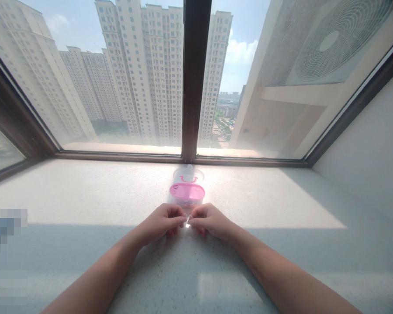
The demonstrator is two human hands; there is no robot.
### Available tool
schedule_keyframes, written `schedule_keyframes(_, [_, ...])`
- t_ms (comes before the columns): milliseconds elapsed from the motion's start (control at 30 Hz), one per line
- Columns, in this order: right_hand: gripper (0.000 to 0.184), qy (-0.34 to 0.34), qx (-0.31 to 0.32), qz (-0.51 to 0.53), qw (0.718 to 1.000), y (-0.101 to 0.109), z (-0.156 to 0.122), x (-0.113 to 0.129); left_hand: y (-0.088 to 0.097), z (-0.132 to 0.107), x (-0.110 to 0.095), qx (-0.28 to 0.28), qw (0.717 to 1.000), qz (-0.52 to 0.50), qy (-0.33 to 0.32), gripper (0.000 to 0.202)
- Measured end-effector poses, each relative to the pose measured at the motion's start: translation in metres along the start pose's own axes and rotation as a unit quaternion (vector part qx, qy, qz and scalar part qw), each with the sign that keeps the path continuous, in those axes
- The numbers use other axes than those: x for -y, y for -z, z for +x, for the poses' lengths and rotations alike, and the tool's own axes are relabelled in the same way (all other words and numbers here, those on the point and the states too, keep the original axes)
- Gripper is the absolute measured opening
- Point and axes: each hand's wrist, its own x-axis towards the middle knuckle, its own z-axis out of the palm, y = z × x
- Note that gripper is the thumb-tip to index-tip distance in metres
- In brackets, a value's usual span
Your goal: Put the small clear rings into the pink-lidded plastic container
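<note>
My left hand (162, 222) and my right hand (209, 221) meet over a pale stone windowsill (85, 205). Both are closed in a pinch, fingertips together on a tiny shiny piece (187, 220) between them; it is too small to name. Just beyond the fingertips stands a small pink box (187, 192) with its clear lid (188, 175) open and tipped back toward the window. The box's contents are hidden from here.
A dark-framed window (193, 78) with a vertical post rises behind the sill. A white wall (373, 148) closes off the right side. Sunlight falls across the far half of the sill; the near half lies in shade. A blurred patch (6, 244) sits at left.
</note>
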Motion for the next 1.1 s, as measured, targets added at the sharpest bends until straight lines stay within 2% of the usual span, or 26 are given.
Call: schedule_keyframes(1100, [0.016,-0.013,-0.006,-0.006,1.000,-0.0014,-0.0007,0.0017,0.0011,0.0002,0.0019,0.001,1.000,-0.006,-0.001,0.026])
